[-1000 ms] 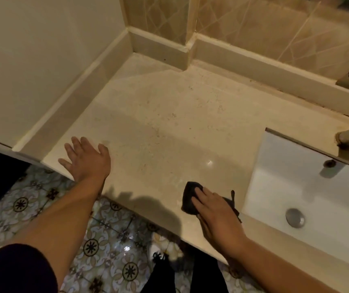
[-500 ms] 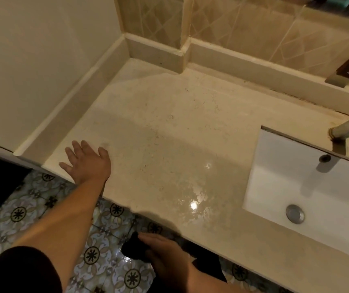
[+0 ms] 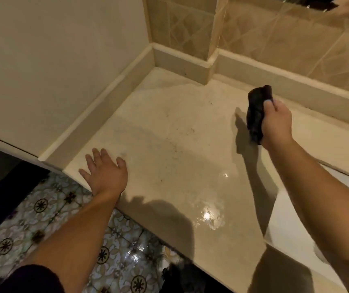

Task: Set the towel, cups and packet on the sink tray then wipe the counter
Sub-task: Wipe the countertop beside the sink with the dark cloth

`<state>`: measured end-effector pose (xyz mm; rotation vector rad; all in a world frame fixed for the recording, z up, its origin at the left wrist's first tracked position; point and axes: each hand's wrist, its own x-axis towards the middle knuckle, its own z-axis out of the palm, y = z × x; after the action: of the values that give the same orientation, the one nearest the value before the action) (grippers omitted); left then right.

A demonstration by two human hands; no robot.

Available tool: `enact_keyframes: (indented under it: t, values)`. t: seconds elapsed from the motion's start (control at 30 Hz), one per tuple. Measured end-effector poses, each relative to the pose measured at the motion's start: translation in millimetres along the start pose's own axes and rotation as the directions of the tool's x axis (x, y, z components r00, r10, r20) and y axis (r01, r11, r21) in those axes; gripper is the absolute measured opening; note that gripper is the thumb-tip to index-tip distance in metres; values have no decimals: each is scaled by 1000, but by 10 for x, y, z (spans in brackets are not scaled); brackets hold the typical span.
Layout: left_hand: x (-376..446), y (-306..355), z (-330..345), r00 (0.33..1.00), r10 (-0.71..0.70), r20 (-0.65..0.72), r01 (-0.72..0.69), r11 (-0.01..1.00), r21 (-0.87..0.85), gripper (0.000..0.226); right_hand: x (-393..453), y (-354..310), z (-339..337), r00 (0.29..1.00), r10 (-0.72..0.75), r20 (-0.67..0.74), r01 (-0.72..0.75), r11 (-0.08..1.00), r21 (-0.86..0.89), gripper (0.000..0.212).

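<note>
A beige stone counter (image 3: pixel 169 127) fills the middle of the head view. My right hand (image 3: pixel 277 123) is raised over its far right part and grips a bunched black cloth (image 3: pixel 256 115), which hangs above the surface. My left hand (image 3: pixel 106 172) lies flat, fingers spread, on the counter's front left corner. A wet, shiny patch (image 3: pixel 209 214) shows near the front edge. The towel, cups, packet and tray are out of view.
A white sink basin (image 3: pixel 285 225) is set into the counter at the right, partly behind my right forearm. A raised ledge (image 3: pixel 275 81) and tiled wall run along the back, a plain wall stands at the left. Patterned floor tiles (image 3: pixel 42 208) lie below the front edge.
My right hand, which wiped near the front edge and then dropped below the counter with the cloth, has risen to the far right of the counter. The left hand has stayed put.
</note>
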<state>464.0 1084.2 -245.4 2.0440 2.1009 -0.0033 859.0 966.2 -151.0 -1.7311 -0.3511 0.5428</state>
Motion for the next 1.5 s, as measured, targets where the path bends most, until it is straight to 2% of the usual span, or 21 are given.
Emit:
enact_keyframes:
  t: [0.1,0.17,0.23,0.3,0.37,0.43,0.53,0.6,0.67,0.73,0.9,1.03,1.1,1.17,1.2,1.23,1.27,1.3,1.4,1.47,1.5]
  values:
    - [4,-7,12,1000,-3,-13,3,1000,-3,69,706,115,68,978,-207,-8,183,883,-433,35]
    - [13,-1,29,999,-5,-32,5,1000,-6,71,981,315,171,940,-282,193,337,677,-655,36]
    - [25,5,46,999,-22,-44,21,1000,-15,74,1089,501,321,852,-326,409,517,403,-755,33]
    - [47,4,70,998,-38,-45,38,999,-16,75,1118,576,460,811,-364,458,561,266,-784,34]
    - [63,-2,78,998,-41,-47,41,999,-14,73,1008,602,619,776,-379,504,614,268,-743,38]
    - [45,4,72,998,-29,-62,28,1000,-10,70,678,633,827,695,-392,603,715,290,-636,43]
    - [20,23,42,998,-21,-60,19,999,-31,65,-158,719,1132,521,-368,770,852,276,-444,43]
    - [15,29,25,999,-20,-49,18,999,-47,64,-758,824,1242,366,-334,869,927,210,-310,42]
    - [13,30,16,999,-20,-39,17,998,-60,63,-1288,925,1256,222,-314,923,969,174,-174,40]
    - [17,14,21,1000,-11,-29,9,999,-52,64,-1740,1053,1174,134,-317,939,979,188,-76,44]
    - [41,-22,50,1000,-1,15,2,1000,-13,71,-2580,1198,868,186,-321,929,931,359,-62,46]
    - [20,-21,34,1000,27,13,-27,999,-36,70,-2875,1037,735,349,-346,871,759,650,-46,39]
    - [25,-28,25,998,29,51,-27,999,-43,70,-2955,896,666,454,-200,868,566,818,-108,38]
    - [32,-50,16,996,34,79,-32,999,-29,69,-3034,762,594,524,78,848,218,951,-222,33]
    - [44,-61,-1,995,38,97,-36,999,-28,68,-3058,692,561,520,250,817,-50,964,-263,30]
    - [54,-77,-34,991,43,128,-39,999,-33,67,-3068,640,524,476,392,787,-330,910,-253,28]
    - [57,-95,-76,985,50,163,-44,998,-44,67,-3069,600,472,409,485,773,-554,805,-212,29]
    - [37,-104,-143,979,61,196,-50,997,-60,66,-3065,556,412,360,507,784,-684,714,-148,38]
    - [-101,-33,-398,942,169,291,-121,977,-175,59,-2991,383,270,316,401,860,-753,657,-29,60]
    - [-326,71,-672,877,348,332,-186,882,-434,51,-2946,166,198,348,372,861,-679,733,-42,57]
    - [-461,140,-837,819,435,374,-147,790,-596,48,-2917,58,159,378,369,849,-618,784,-66,54]
